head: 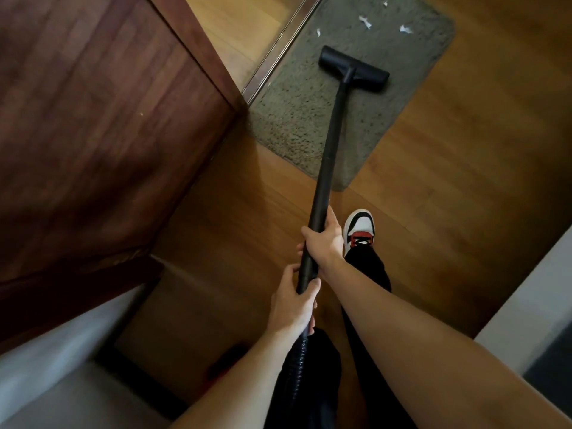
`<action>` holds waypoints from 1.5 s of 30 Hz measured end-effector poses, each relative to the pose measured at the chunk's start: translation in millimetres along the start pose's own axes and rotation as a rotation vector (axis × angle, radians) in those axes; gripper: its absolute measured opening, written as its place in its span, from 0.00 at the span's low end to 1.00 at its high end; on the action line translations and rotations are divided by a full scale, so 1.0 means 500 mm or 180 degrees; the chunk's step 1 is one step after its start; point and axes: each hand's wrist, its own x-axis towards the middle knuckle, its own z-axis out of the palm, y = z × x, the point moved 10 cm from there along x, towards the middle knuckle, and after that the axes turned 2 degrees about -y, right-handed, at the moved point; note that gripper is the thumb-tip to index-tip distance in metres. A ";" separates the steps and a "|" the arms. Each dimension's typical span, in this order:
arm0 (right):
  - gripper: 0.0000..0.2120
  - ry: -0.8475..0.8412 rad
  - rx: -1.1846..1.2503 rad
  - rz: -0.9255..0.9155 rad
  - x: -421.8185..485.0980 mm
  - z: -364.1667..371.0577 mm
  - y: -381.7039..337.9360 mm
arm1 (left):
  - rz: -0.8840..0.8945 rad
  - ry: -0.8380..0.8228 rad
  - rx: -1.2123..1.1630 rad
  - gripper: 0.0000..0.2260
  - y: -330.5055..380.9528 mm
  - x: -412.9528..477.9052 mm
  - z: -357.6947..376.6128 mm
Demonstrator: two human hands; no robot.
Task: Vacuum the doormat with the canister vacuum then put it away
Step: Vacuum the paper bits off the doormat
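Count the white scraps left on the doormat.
4 scraps, all past the floor head at the doormat's far end: one at the far edge, one central, possibly two pieces, one right, one left. The pile may hide more.

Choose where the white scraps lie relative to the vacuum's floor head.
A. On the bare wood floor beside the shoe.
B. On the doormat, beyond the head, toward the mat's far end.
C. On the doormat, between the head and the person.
B: the white scraps lie on the doormat past the floor head of the wand, near the mat's far end.
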 end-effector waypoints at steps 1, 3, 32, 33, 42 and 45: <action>0.39 0.0011 -0.0014 0.0008 0.006 -0.002 -0.005 | 0.0048 0.0043 0.0019 0.07 0.010 0.003 0.000; 0.39 0.0031 -0.0022 0.0037 0.022 -0.008 -0.017 | 0.0165 0.0137 0.0126 0.07 0.035 0.011 0.002; 0.13 0.0269 -0.0360 0.0125 0.271 -0.121 -0.302 | 0.0077 0.0054 -0.0008 0.08 0.310 0.247 0.149; 0.13 0.0254 -0.0369 0.0130 0.275 -0.123 -0.306 | 0.0067 0.0053 -0.0014 0.09 0.313 0.252 0.152; 0.15 0.0179 -0.0469 0.0220 0.264 -0.132 -0.258 | 0.0021 0.0087 -0.0033 0.08 0.273 0.230 0.159; 0.15 0.0062 -0.0455 0.0221 0.242 -0.125 -0.226 | 0.0005 0.0072 -0.0017 0.07 0.241 0.218 0.148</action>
